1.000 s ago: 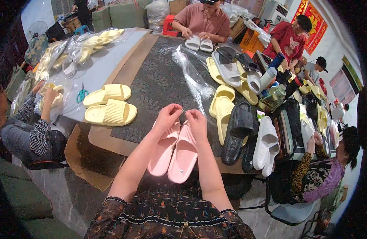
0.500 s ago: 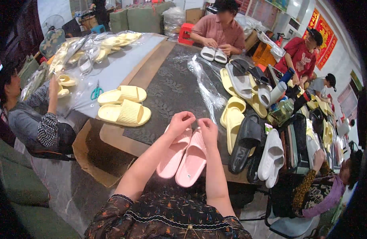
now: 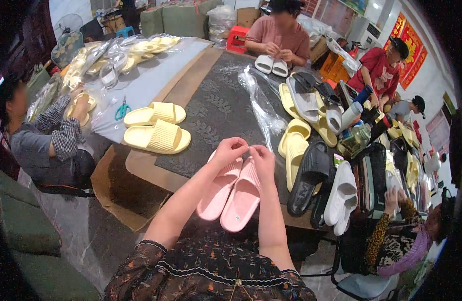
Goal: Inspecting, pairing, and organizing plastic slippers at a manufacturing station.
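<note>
A pair of pink slide slippers (image 3: pixel 241 201) lies side by side at the table's near edge, heels toward me. Over their toe ends my left hand (image 3: pixel 231 152) and my right hand (image 3: pixel 262 161) meet, fingertips pinched and nearly touching. Whatever they pinch is too small to make out. Left of my hands, a pair of yellow slippers (image 3: pixel 158 138) rests on the table. To the right are more yellow slippers (image 3: pixel 294 150), a black slipper (image 3: pixel 311 178) and light grey slippers (image 3: pixel 340 195).
Clear plastic bags (image 3: pixel 263 108) lie on the dark table mat (image 3: pixel 211 105). Teal scissors (image 3: pixel 122 109) and bagged yellow slippers (image 3: pixel 135 52) are on the left table. Bottles and a glass jar (image 3: pixel 354 140) stand at the right. Several co-workers sit around the tables; one handles white slippers (image 3: pixel 271 65).
My hands have come slightly closer together, still pinched over the pink slippers. The co-worker on the left has shifted the yellow slippers in hand; the one at lower right has moved their hands.
</note>
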A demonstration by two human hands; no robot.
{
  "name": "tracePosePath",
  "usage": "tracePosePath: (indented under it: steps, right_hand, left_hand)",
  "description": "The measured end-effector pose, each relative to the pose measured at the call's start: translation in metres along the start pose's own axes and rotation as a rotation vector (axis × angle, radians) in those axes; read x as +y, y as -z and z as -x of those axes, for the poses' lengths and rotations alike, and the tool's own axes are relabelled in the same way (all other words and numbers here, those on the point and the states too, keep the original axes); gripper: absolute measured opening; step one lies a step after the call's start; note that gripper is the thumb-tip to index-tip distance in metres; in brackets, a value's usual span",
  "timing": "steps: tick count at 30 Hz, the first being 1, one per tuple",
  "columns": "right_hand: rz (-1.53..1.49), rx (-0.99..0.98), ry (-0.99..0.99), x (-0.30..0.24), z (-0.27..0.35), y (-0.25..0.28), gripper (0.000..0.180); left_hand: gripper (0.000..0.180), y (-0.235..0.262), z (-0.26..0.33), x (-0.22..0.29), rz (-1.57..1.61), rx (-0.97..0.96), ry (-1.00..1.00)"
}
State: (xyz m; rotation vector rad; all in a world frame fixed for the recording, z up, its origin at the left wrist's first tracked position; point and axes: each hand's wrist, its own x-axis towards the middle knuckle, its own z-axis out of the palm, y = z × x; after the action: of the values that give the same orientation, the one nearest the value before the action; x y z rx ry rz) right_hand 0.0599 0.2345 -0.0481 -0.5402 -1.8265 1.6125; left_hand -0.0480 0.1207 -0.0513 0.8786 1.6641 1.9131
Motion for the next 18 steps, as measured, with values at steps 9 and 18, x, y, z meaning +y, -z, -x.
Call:
tracePosePath:
  steps: [9,18]
  right_hand:
    - [-0.048,-0.077,-0.062,-0.001,0.002,0.002,0.019]
    - [-0.065,-0.062,-0.043,0.003,0.0,0.001,0.014]
  left_hand:
    - [0.013,0.001,-0.001,-0.008,-0.039,-0.033,-0.004]
    - [0.011,-0.003,0.002,0.001,-0.023,-0.009,-0.008]
